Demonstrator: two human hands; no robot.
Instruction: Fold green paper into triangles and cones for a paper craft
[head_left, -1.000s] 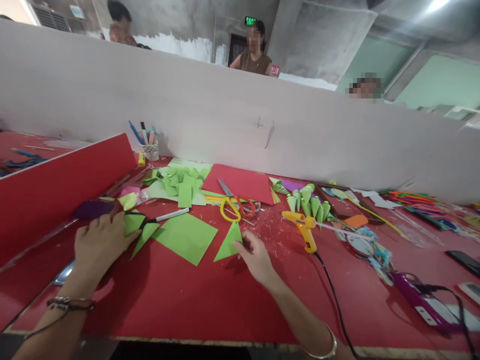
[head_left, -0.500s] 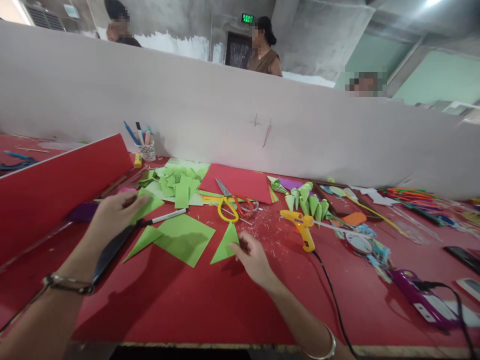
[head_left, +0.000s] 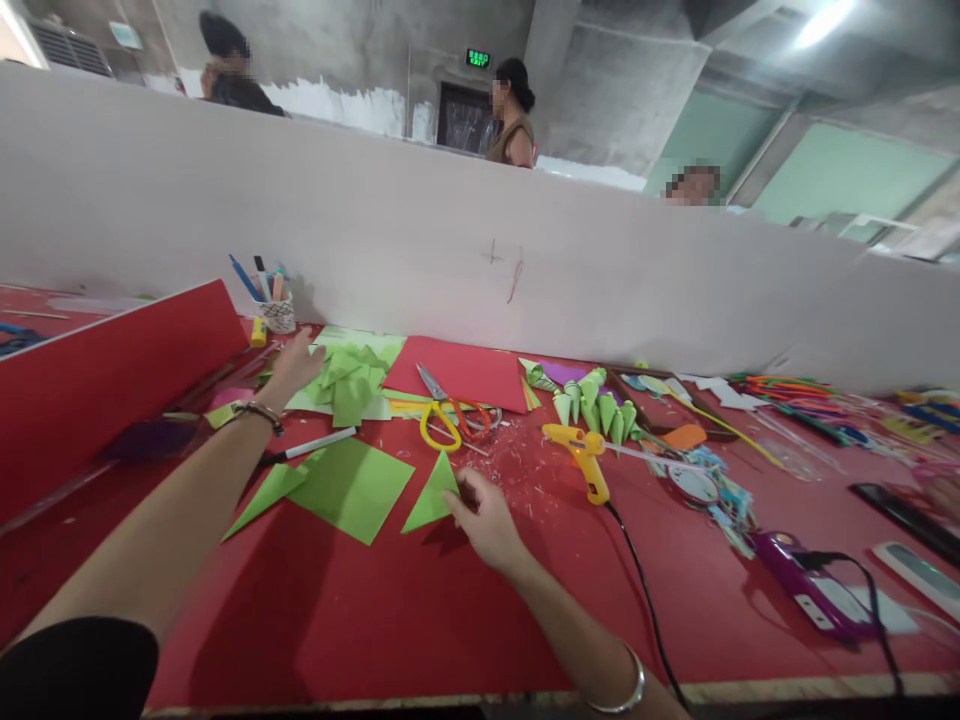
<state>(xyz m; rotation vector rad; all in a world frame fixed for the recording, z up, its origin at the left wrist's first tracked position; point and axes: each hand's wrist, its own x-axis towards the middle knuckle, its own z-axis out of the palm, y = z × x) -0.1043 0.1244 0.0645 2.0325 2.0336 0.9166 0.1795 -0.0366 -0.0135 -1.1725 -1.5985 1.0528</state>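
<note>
My left hand (head_left: 294,368) is stretched far forward, fingers spread, touching the left side of a heap of small green paper pieces (head_left: 346,374). My right hand (head_left: 486,518) rests on the red table (head_left: 360,610) and pinches the corner of a green paper triangle (head_left: 430,494). A larger green square sheet (head_left: 349,486) and a second green triangle (head_left: 264,492) lie between my arms. A pen (head_left: 309,446) lies just behind them.
Yellow-handled scissors (head_left: 441,412) lie on a red sheet (head_left: 462,372). A yellow glue gun (head_left: 582,456) with a black cord, green paper cones (head_left: 597,404), a purple tool (head_left: 802,582), a pen cup (head_left: 277,310), a red board (head_left: 112,368) at left. A white partition (head_left: 480,250) backs the table; people stand behind.
My left hand let go of a green piece near the left edge and reached forward to the heap of green pieces. My right hand stayed on the triangle.
</note>
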